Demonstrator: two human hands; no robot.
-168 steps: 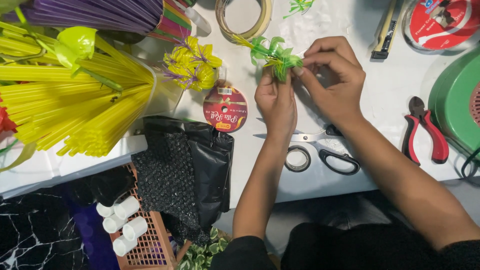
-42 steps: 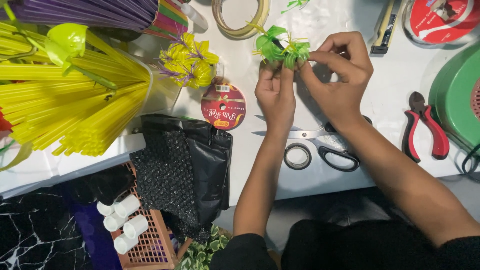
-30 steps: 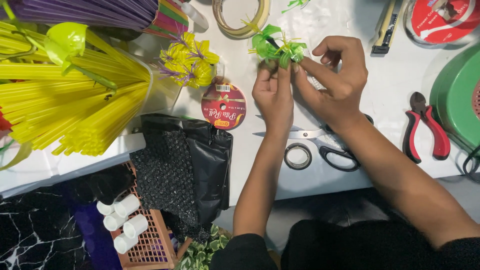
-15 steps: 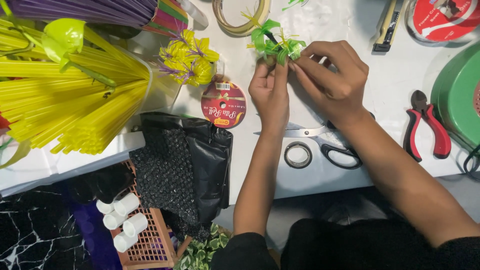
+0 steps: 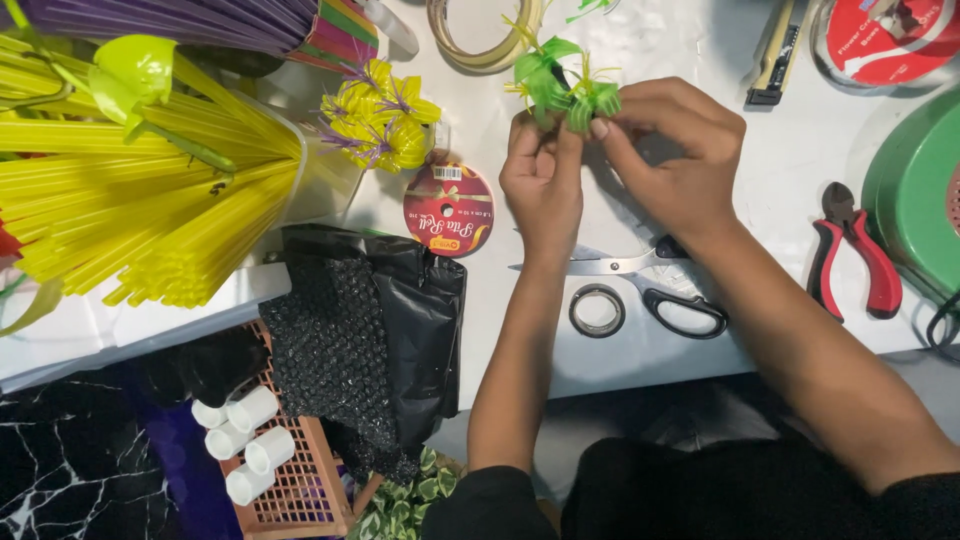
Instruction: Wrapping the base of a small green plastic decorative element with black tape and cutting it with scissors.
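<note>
Both hands hold a small green flower [image 5: 562, 88] made of cut drinking straws, with thin yellow strands, above the white table [image 5: 720, 140]. My left hand [image 5: 541, 182] grips its base from below, fingers closed around it. My right hand [image 5: 672, 158] pinches a green petal between thumb and forefinger at the flower's right side. Black-handled scissors [image 5: 650, 285] lie on the table just under my wrists, with a small tape ring [image 5: 597, 310] beside them.
A yellow straw flower [image 5: 382, 118] and a red ribbon spool [image 5: 448, 209] lie left of my hands. Yellow straws [image 5: 140, 210] fill a clear container at left. Red pliers [image 5: 850, 250], a green reel [image 5: 915, 190], a tape roll [image 5: 485, 35] and black bubble wrap [image 5: 370, 340] surround the work area.
The hands and green flower have shifted slightly up the table and turned a little. My right fingers have moved along the petals. Nothing else has moved.
</note>
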